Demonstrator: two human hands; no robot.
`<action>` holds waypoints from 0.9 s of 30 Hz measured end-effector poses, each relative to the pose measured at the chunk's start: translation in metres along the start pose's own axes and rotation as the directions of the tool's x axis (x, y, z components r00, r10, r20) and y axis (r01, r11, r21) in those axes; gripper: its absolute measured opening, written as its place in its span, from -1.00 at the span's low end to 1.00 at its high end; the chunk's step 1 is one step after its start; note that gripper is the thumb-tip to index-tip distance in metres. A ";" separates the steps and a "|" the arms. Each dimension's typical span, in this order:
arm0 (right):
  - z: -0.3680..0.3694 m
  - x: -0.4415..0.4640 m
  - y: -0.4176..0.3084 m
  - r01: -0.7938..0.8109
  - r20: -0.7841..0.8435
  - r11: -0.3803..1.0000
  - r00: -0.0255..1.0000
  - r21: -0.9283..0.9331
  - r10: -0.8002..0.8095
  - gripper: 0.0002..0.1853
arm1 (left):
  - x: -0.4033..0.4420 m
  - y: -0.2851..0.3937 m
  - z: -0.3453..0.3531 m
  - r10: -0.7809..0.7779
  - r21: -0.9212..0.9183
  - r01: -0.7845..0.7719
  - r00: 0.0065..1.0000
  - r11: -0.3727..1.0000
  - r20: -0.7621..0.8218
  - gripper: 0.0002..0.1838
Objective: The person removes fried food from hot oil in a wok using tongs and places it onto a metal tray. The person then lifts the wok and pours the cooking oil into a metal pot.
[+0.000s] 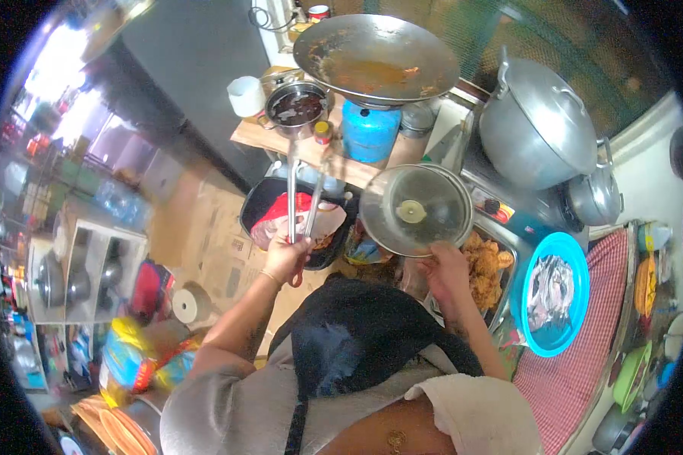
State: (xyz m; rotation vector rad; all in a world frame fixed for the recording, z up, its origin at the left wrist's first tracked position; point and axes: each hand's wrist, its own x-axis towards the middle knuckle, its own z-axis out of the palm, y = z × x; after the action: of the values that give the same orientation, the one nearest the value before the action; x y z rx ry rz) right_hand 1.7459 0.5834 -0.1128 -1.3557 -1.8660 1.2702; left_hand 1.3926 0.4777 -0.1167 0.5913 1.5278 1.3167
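Note:
My left hand [284,258] is closed around metal tongs [293,193], whose two arms point away from me, apart at the tips. Under the tongs stands a black bin [252,205] with a red and white plastic bag [277,216] in it. My right hand [446,269] grips the near rim of a round, see-through pot lid [391,189] with a knob at its middle. Right beside that hand, golden fried pieces, apparently chicken [487,269], lie in a metal tray [512,277]. The lid overlaps the tray's far left side.
A large wok [376,57] sits at the back above a blue gas tank [370,133]. On the wooden table [334,155] stands a pot of dark liquid [296,108]. Big aluminium pots [539,121] are at the right, with a blue basin [518,296] holding crumpled foil nearer me.

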 end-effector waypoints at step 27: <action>0.249 0.174 0.116 0.617 0.316 0.460 0.755 -0.639 -0.574 -0.84 | -0.135 -0.197 -0.192 -0.455 -0.062 0.528 0.659 0.847 -0.598 -0.61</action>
State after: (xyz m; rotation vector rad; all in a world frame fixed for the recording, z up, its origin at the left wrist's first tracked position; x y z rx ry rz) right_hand 1.5306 0.6541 -0.3458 -0.7688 -2.6942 0.1722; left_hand 1.3195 0.2205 -0.2674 -0.2266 2.1021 1.0152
